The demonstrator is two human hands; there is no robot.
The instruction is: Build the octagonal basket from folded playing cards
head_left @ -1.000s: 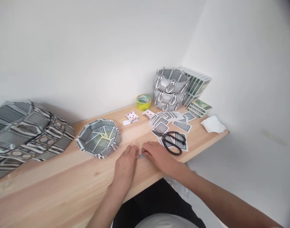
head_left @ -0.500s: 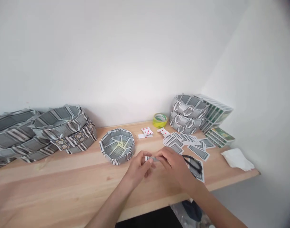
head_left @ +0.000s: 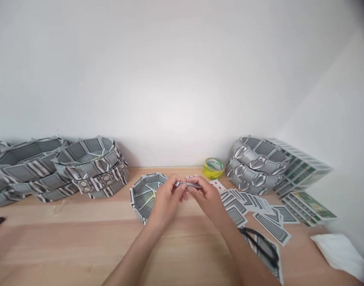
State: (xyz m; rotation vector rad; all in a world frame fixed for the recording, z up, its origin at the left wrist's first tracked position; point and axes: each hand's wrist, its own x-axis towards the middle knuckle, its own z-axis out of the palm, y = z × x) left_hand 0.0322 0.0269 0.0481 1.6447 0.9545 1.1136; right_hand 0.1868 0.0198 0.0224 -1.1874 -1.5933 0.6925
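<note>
Between my two hands is a playing card [head_left: 188,184], seen nearly edge-on and looking folded; fingers cover much of it. The fingertips of my left hand [head_left: 170,196] pinch its left end. Its right end is pinched by my right hand [head_left: 206,195]. Just left of and behind my left hand sits a round bowl made of folded cards [head_left: 137,202], partly covered by that hand. Loose grey-backed cards [head_left: 237,206] lie fanned out to the right of my right hand. Black-handled scissors [head_left: 263,247] rest on cards beside my right forearm.
Stacked card bowls [head_left: 98,174] stand at the left, and another stack [head_left: 255,169] at the back right. A yellow tape roll [head_left: 213,169] is near the wall. Card boxes [head_left: 308,206] and a white tissue [head_left: 338,252] lie far right on the wooden table [head_left: 89,242].
My view has shifted, so the table's front edge is out of sight. Both hands have risen and drawn together around the card, now overlapping the bowl and the red-marked cards behind.
</note>
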